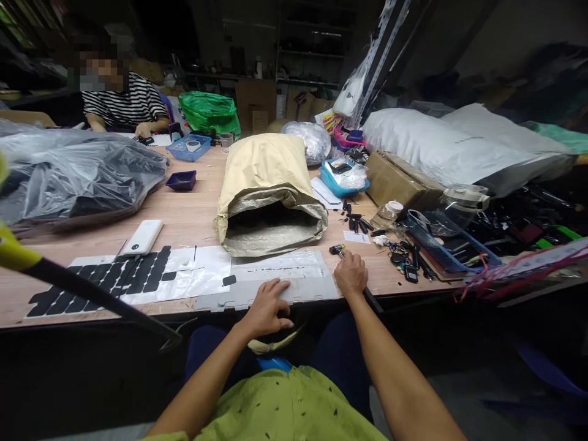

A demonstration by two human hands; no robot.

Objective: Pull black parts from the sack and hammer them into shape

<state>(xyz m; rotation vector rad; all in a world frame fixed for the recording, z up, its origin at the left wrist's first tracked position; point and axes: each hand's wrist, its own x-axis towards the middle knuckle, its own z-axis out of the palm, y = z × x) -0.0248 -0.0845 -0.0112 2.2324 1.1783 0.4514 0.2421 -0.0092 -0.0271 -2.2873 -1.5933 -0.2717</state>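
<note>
My left hand rests at the table's front edge, fingers spread on a pale grey sheet. Just right of that sheet, my right hand is closed around what looks like a small hammer. Its dark and brass-coloured head shows past my fingers, and a black handle end sticks out behind the hand. Ahead of both hands lies a large tan sack, its crumpled mouth facing me and its inside dark. A white sheet bearing rows of black stickers lies to the left, with one loose black sticker near the grey sheet.
A white power bank lies left. A clear plastic bag fills the far left. Small black parts, a jar, a blue tray and a cardboard box crowd the right. A person in stripes sits across the table.
</note>
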